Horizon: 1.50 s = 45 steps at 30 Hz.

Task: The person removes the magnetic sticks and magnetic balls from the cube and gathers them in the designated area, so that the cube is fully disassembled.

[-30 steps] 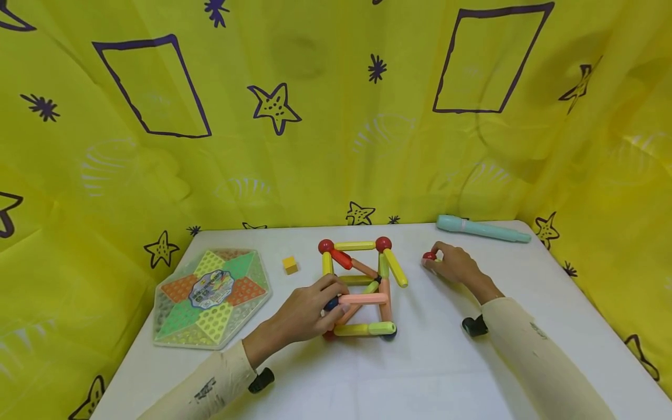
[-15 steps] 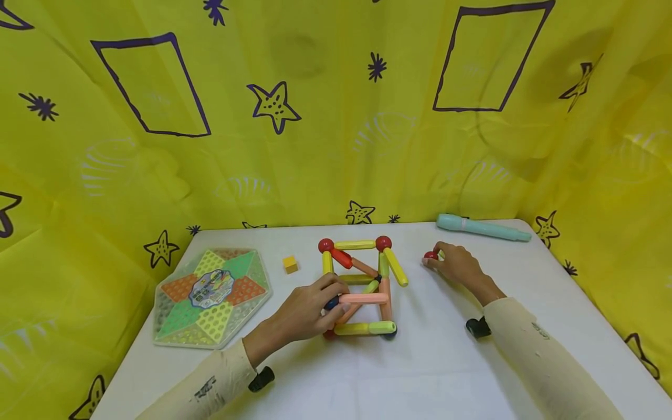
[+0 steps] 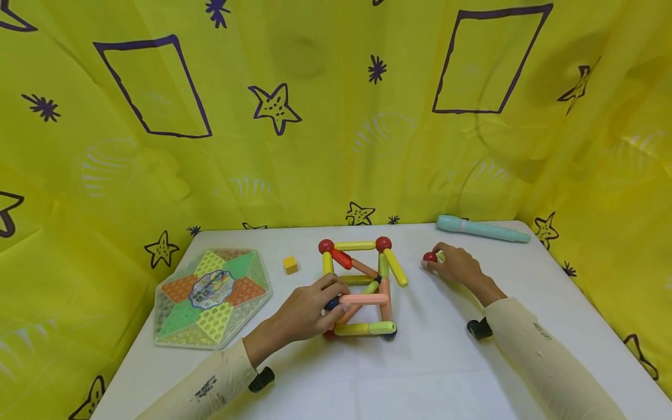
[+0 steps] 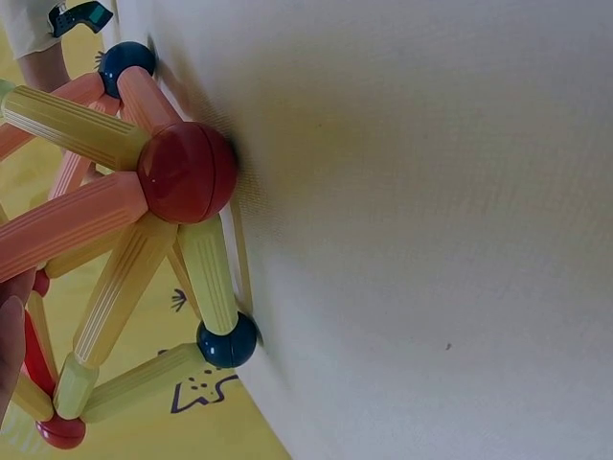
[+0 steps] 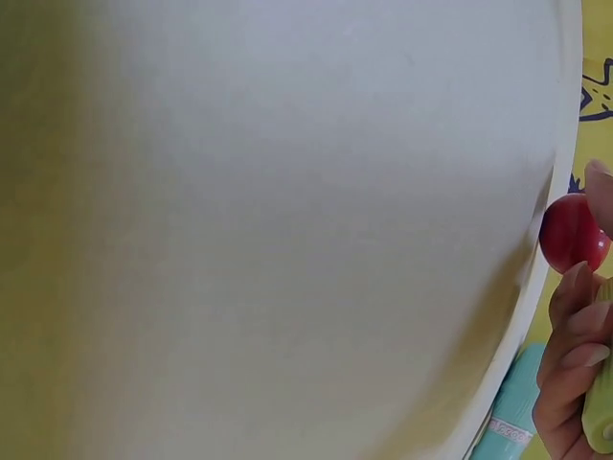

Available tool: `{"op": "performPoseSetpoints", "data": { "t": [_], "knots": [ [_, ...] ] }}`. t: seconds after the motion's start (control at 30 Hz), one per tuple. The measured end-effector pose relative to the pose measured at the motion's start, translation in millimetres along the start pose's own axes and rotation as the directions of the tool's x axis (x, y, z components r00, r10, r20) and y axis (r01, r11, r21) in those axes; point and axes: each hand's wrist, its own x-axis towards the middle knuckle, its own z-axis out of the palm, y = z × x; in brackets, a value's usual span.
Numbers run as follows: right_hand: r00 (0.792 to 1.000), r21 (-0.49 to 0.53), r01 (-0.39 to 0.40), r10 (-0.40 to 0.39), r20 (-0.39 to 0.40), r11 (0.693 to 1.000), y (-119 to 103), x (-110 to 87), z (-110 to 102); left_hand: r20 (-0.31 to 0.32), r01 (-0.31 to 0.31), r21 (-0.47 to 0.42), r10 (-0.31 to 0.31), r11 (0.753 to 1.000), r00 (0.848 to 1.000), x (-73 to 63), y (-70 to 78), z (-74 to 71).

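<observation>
A frame of magnetic building sticks and balls [image 3: 354,245] stands near the middle of the white table. My left hand [image 3: 304,309] grips its near upper left corner, fingers and thumb about a dark blue ball [image 3: 331,303] beside a pink stick [image 3: 364,298]. In the left wrist view, a lower red ball [image 4: 189,172] joins several sticks. One yellow stick [image 3: 396,268] slants from the far right red ball [image 3: 384,244], its near end free. Right of the frame, my right hand [image 3: 455,267] pinches a loose red ball [image 3: 430,257] and holds a yellow-green stick [image 5: 600,402] in its fingers.
On the left lies a hexagonal Chinese checkers box [image 3: 242,318], with a small yellow-orange cube [image 3: 290,265] between it and the frame. A mint-green tube-shaped object [image 3: 483,228] lies along the back right table edge. A yellow patterned curtain [image 3: 325,163] surrounds the table.
My right forearm has shifted slightly to the right, and a little more of the loose red ball shows. My left hand and the frame have stayed in place.
</observation>
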Motion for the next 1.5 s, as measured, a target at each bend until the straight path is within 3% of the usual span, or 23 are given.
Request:
{"op": "performPoseSetpoints", "data": {
  "t": [0.27,0.57,0.83,0.97,1.1,1.2,1.37,1.5],
  "knots": [
    [0.998,0.047,-0.045,0.043,0.044,0.998,0.5,-4.9,-0.9,0.002,0.005,-0.007,-0.005,1.0,1.0,-1.1,-0.4,0.9],
    [0.99,0.179,0.039,-0.062,0.126,0.983,12.9,-24.0,-9.3,-0.039,-0.033,0.007,0.033,0.999,0.999,-0.5,-2.6,2.7],
    [0.95,0.381,0.05,-0.161,0.266,0.923,17.7,-52.8,-15.0,-0.029,-0.023,-0.005,0.023,1.0,0.999,-0.9,-2.3,2.4],
    [0.947,0.416,0.064,-0.187,0.262,0.907,14.1,-66.2,-12.3,-0.027,-0.023,-0.005,0.023,1.0,0.999,-0.5,-1.9,2.3],
    [0.929,0.47,0.112,-0.261,0.264,0.875,8.1,-77.3,-1.0,-0.021,-0.022,-0.002,0.022,1.0,1.0,-1.2,-1.7,2.1],
    [0.916,0.458,0.177,-0.316,0.246,0.871,1.6,-85.1,9.0,-0.017,-0.02,0.003,0.02,1.0,1.0,-1.6,-1.2,1.7],
    [0.919,0.376,0.248,-0.34,0.201,0.893,-8.6,-94.9,20.2,-0.017,-0.017,0.005,0.017,1.0,1.0,-1.3,-0.6,1.1],
    [0.909,0.304,0.272,-0.347,0.23,0.913,-12.8,-102.1,19.1,-0.018,-0.017,0.005,0.017,1.0,1.0,-0.7,-0.9,1.6]
  ]
}}
